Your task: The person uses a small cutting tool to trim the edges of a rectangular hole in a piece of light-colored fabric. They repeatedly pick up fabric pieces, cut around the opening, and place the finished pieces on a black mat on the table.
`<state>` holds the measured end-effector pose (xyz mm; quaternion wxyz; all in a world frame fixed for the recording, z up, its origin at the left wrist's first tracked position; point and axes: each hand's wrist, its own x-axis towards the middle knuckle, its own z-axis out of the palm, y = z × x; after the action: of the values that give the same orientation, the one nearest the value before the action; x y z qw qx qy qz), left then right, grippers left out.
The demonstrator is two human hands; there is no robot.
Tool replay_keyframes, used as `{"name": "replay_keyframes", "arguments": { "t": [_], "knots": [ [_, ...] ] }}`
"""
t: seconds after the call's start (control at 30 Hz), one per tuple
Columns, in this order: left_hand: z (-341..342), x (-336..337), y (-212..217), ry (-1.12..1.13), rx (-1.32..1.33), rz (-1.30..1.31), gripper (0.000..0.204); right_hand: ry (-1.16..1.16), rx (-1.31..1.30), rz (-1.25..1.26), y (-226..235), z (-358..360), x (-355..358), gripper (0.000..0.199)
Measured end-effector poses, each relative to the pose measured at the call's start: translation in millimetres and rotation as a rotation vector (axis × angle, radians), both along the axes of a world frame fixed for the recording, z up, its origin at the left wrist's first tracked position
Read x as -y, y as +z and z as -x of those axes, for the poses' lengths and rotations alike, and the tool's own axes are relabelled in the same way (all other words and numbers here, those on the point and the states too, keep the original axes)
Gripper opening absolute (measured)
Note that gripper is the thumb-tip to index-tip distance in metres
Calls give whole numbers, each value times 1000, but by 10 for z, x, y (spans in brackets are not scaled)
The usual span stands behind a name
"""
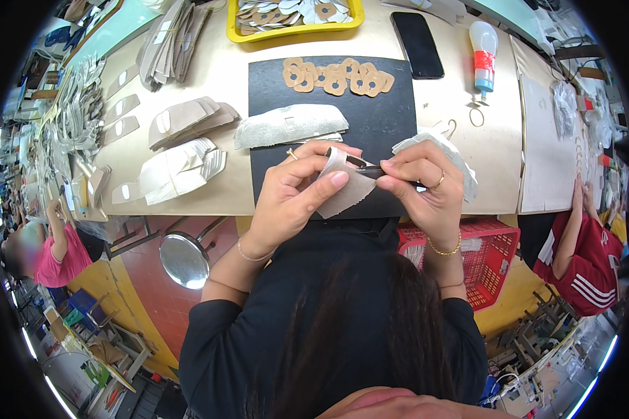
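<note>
My left hand [290, 192] pinches a curved grey fabric piece [349, 194] between thumb and fingers, above the near edge of a dark mat [272, 87]. My right hand [430, 174] grips a thin black pen-like tool [372, 170], its tip at the fabric's upper part; its exact kind is unclear. On the mat, beyond my hands, lies a stack of light grey fabric pieces [293, 126]. Farther back are several brown flower-shaped pieces [335, 78] with dark centres. Another pale stack [465, 167] is partly hidden behind my right hand.
A yellow tray [297, 36] of cut pieces stands at the back, with a phone [417, 45] and a glue-type bottle [483, 59] to its right. Bundled fabric pieces [182, 167] lie left. Below are a red crate [493, 279] and a stool [184, 260]. People sit on both sides.
</note>
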<state>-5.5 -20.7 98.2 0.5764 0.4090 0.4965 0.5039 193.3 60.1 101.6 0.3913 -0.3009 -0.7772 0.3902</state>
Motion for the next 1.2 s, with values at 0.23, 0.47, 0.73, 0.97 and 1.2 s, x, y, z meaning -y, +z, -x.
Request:
{"name": "replay_keyframes", "arguments": {
  "t": [0.23, 0.47, 0.73, 0.97, 1.2],
  "knots": [
    [-3, 4, -9, 10, 23, 0, 20, -33, 45, 109, 48, -23, 35, 19],
    [-15, 10, -11, -9, 18, -6, 21, -3, 27, 65, 9, -1, 28, 20],
    [-28, 8, 4, -3, 2, -16, 19, -22, 12, 25, 29, 31, 16, 15],
    [-33, 4, 19, -8, -16, -12, 18, -33, -5, 38, 10, 30, 30, 16],
    [-25, 8, 24, -15, -34, 2, 18, -21, 2, 42, -9, 17, 27, 16]
  ]
}}
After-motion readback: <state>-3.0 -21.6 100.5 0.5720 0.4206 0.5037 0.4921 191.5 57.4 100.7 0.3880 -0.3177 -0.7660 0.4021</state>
